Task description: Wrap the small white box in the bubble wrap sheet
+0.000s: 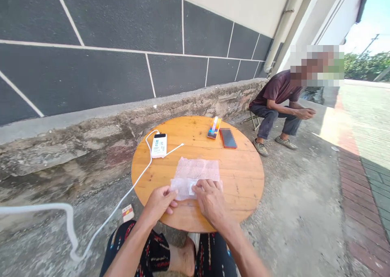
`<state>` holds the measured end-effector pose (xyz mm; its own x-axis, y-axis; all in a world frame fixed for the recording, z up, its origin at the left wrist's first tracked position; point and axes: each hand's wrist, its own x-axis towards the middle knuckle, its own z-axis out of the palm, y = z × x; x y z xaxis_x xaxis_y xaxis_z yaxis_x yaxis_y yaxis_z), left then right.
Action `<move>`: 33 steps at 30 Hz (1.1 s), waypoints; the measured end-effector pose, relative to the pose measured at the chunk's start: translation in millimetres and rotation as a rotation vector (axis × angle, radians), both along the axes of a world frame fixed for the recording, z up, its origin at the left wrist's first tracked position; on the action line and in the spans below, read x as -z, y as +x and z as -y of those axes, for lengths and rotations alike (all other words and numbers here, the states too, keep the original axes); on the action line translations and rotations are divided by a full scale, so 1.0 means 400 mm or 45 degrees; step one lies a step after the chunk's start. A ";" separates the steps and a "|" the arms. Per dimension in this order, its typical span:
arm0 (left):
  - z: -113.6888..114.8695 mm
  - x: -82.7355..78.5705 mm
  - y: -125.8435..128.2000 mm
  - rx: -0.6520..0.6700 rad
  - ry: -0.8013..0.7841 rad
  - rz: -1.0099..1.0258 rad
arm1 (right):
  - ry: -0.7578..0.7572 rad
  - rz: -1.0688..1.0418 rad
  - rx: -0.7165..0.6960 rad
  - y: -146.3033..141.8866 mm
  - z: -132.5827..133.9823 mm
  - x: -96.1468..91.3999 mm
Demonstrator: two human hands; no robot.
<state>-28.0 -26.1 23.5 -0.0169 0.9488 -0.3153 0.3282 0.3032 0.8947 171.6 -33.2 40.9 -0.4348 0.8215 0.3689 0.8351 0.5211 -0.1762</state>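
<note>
A pinkish, see-through sheet of bubble wrap lies on the round wooden table, its near edge folded over. At the fold's left end, my left hand is closed, thumb and finger pinching the wrap. My right hand rests on the right part of the fold with its fingers bent and closed on the wrap. Beside the right thumb shows a small white, flat item; it is partly covered and I cannot make out its kind.
A white power bank with a white cable lies left on the table. Toward the back are a tape dispenser and a phone. A small box is on the ground. A person sits to the right; a wall stands behind.
</note>
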 end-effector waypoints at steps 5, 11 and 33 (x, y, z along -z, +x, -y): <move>-0.014 0.013 0.032 -0.100 0.034 0.019 | 0.009 0.000 0.003 0.003 -0.002 0.006; -0.013 0.013 0.070 -0.256 0.081 0.038 | -0.027 -0.015 -0.032 0.013 -0.003 0.004; -0.049 -0.019 0.097 -0.081 0.311 -0.396 | -0.026 0.087 -0.076 0.005 -0.024 -0.019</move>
